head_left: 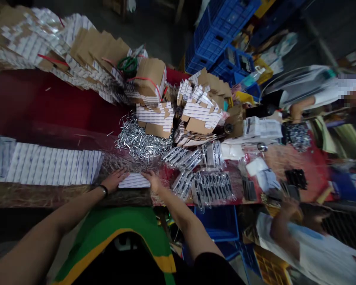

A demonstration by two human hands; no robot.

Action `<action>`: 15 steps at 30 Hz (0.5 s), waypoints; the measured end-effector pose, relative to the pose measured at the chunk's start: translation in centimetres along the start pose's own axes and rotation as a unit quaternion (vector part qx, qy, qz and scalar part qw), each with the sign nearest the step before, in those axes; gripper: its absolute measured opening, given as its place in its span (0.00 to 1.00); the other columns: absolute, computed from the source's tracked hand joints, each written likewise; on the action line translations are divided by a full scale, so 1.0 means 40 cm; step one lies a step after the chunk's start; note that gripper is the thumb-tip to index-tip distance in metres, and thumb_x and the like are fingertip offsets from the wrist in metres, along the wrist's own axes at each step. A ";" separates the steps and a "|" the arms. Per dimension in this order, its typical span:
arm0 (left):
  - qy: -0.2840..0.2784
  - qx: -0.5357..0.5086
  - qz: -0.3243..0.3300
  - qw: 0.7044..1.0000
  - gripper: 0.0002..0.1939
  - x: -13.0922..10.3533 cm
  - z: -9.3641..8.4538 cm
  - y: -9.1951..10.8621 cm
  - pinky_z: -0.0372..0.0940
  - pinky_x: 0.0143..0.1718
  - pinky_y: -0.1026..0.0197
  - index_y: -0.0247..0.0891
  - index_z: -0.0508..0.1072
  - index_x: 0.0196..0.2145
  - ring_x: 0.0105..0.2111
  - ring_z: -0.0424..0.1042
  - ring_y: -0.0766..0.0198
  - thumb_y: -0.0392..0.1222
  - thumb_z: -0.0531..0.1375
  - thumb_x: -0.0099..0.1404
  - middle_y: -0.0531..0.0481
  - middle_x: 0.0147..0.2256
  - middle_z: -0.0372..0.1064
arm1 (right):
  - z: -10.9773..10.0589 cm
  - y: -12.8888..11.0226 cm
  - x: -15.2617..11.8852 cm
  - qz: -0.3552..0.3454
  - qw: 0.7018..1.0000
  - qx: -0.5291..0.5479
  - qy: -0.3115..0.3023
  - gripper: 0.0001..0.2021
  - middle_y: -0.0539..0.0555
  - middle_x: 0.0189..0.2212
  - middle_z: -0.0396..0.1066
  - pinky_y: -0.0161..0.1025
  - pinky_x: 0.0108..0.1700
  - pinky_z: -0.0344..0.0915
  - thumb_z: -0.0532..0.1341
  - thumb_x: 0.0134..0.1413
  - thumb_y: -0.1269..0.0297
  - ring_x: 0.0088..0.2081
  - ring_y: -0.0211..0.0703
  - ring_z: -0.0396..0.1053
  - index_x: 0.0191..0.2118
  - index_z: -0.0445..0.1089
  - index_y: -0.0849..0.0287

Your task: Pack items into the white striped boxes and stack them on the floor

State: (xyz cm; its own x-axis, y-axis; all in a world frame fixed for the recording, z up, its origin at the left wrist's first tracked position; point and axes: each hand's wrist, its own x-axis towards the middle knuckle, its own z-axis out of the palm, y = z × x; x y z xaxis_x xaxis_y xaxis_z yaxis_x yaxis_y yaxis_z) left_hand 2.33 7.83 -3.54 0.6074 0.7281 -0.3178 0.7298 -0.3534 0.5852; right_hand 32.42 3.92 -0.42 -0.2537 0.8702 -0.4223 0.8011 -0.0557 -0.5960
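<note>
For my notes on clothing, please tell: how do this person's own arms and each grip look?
The left grip and right grip wear no glove. A dark band with a shiny piece circles the left wrist. The right arm has a black sleeve.

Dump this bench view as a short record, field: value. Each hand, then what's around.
hands: left hand and right hand touch opposite ends of a flat white blue-lined carton piece; finger closure unclear
left_side: row of white blue-lined cartons
beyond_hands: loose heap of small silver metal pins
right_side: clear plastic packs with dark contents
back: brown-and-white flattened cartons, stacked blue plastic crates
others: two people, one in a white top at lower right
</note>
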 end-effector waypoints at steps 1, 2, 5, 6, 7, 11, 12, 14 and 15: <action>-0.020 0.043 0.022 0.999 0.37 -0.008 -0.006 0.004 0.46 0.76 0.31 0.43 0.71 0.70 0.76 0.55 0.37 0.47 0.68 0.64 0.34 0.73 0.62 | -0.002 0.000 -0.013 -0.032 0.998 -0.028 -0.051 0.42 0.62 0.74 0.61 0.47 0.66 0.66 0.76 0.56 0.55 0.66 0.58 0.68 0.74 0.65 0.52; -0.032 0.079 0.040 0.996 0.40 -0.012 -0.009 0.011 0.39 0.76 0.28 0.42 0.70 0.71 0.77 0.50 0.35 0.52 0.69 0.64 0.32 0.75 0.59 | 0.000 -0.003 -0.024 -0.052 0.992 -0.061 -0.094 0.48 0.65 0.78 0.54 0.52 0.69 0.64 0.75 0.58 0.49 0.70 0.63 0.64 0.79 0.57 0.52; -0.049 0.131 0.061 0.988 0.46 0.006 0.004 0.050 0.39 0.76 0.30 0.36 0.67 0.73 0.76 0.52 0.33 0.60 0.68 0.64 0.26 0.75 0.56 | 0.017 -0.025 -0.035 -0.030 0.980 -0.172 -0.099 0.51 0.73 0.78 0.50 0.66 0.68 0.62 0.66 0.67 0.44 0.70 0.72 0.61 0.83 0.40 0.54; -0.045 0.137 0.050 0.988 0.44 0.020 0.012 0.063 0.44 0.75 0.33 0.35 0.67 0.73 0.74 0.57 0.33 0.59 0.67 0.66 0.25 0.74 0.57 | 0.022 -0.032 -0.030 -0.017 0.977 -0.195 -0.080 0.48 0.74 0.75 0.55 0.66 0.67 0.64 0.65 0.69 0.46 0.68 0.72 0.64 0.83 0.40 0.55; -0.045 0.139 0.036 0.989 0.42 0.036 0.019 0.073 0.50 0.74 0.35 0.36 0.68 0.73 0.71 0.62 0.34 0.56 0.66 0.67 0.25 0.73 0.59 | 0.025 -0.038 -0.023 -0.011 0.975 -0.209 -0.071 0.46 0.74 0.72 0.60 0.63 0.65 0.66 0.64 0.70 0.49 0.65 0.70 0.67 0.83 0.41 0.55; -0.075 0.126 0.038 0.988 0.36 0.076 0.031 0.070 0.62 0.66 0.42 0.42 0.70 0.71 0.64 0.71 0.37 0.53 0.65 0.69 0.29 0.69 0.67 | 0.017 -0.036 0.004 -0.027 0.975 -0.196 -0.105 0.42 0.69 0.68 0.66 0.54 0.58 0.73 0.61 0.73 0.50 0.57 0.63 0.75 0.83 0.42 0.49; -0.084 0.120 0.047 0.988 0.36 0.075 0.034 0.064 0.62 0.66 0.41 0.43 0.71 0.71 0.64 0.71 0.37 0.53 0.66 0.69 0.29 0.68 0.68 | 0.017 -0.033 0.005 -0.026 0.974 -0.196 -0.111 0.42 0.69 0.68 0.66 0.54 0.58 0.72 0.61 0.73 0.50 0.58 0.63 0.75 0.83 0.41 0.48; -0.072 0.114 0.050 0.990 0.37 0.063 0.044 0.061 0.60 0.68 0.37 0.45 0.70 0.72 0.66 0.68 0.34 0.54 0.66 0.69 0.29 0.69 0.66 | 0.029 -0.030 -0.002 -0.021 0.971 -0.212 -0.105 0.45 0.72 0.70 0.63 0.61 0.63 0.69 0.62 0.72 0.48 0.63 0.67 0.71 0.83 0.39 0.51; -0.058 0.115 0.044 0.991 0.39 0.057 0.052 0.065 0.57 0.69 0.34 0.45 0.69 0.73 0.68 0.65 0.31 0.54 0.67 0.68 0.28 0.71 0.64 | 0.039 -0.032 -0.009 -0.017 0.970 -0.223 -0.098 0.49 0.74 0.72 0.60 0.66 0.65 0.66 0.64 0.69 0.46 0.65 0.70 0.69 0.83 0.37 0.54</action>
State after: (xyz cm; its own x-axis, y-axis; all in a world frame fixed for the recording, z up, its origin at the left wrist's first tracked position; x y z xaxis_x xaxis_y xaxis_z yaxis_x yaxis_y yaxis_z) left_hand 6.25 7.36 -4.29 0.6939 0.6210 -0.3645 0.7166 -0.5462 0.4337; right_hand 30.64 2.93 -0.59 -0.3470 0.7559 -0.5552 0.9343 0.2267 -0.2753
